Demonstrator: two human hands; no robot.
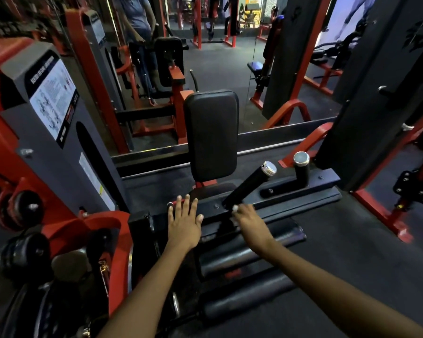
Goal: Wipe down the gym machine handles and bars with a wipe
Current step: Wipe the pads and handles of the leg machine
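Two hands, left hand flat, right hand at handle

left hand flat, right hand at handle.

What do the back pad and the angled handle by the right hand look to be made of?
Back pad: seemingly black vinyl or leather-look upholstery, with a soft sheen and rounded, padded edges. Angled handle: matte black grip, probably rubber or foam, with a shiny chrome-like metal end cap.
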